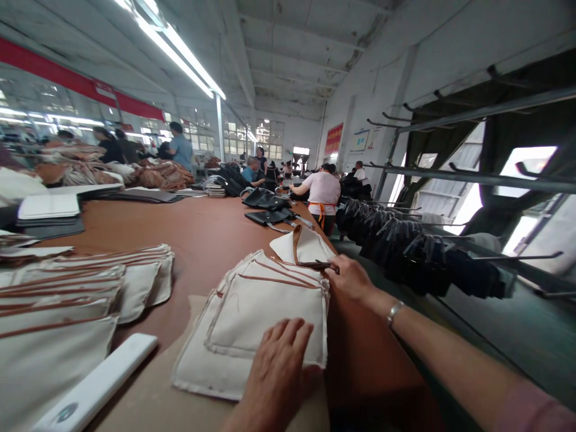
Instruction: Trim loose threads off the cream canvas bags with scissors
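My left hand (pixel 279 366) lies flat on a stack of cream fabric pouch pieces (pixel 265 306), fingers stretched out over the near right part. Brown trim runs along the upper edges of these pieces, and they overlap like a fan. Beyond the stack, at the table's right edge, my right hand (pixel 353 277) is closed around a pair of small dark scissors (pixel 332 266), their tips pointing left. Just past the tips rests a cream piece (pixel 310 245) with a folded brown flap. Whether the scissors touch it I cannot tell.
More cream pieces (pixel 90 282) lie overlapped on the left, with a long white bar-shaped object (pixel 101 384) in front. Black bags (pixel 270 207) sit farther along the brown table (pixel 193 222). A metal rack (pixel 477 174) with hooks stands right; several people work beyond.
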`<action>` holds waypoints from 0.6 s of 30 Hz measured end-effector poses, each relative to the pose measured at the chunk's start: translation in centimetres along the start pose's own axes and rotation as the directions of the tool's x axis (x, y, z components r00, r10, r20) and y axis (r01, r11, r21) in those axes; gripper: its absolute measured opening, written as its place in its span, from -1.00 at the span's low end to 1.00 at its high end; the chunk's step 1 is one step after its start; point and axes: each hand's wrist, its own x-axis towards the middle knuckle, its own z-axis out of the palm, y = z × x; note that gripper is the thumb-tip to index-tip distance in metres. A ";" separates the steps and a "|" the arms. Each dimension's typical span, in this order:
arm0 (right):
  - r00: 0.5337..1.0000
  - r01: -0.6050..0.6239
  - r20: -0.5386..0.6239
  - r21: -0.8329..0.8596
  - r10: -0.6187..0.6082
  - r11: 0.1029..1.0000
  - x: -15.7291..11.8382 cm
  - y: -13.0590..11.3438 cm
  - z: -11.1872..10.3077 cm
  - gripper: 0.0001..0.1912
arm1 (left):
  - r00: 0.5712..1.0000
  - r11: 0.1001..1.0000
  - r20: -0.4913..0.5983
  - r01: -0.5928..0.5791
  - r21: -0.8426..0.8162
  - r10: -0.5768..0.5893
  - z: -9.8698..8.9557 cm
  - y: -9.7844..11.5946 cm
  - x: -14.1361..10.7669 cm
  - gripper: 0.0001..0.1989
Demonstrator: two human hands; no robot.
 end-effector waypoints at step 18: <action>0.945 -0.317 0.199 0.749 0.260 0.581 -17.5 -4.6 2.3 -0.57 | 0.991 0.927 -0.011 0.120 -0.355 -0.133 -3.8 -3.3 4.1 -0.38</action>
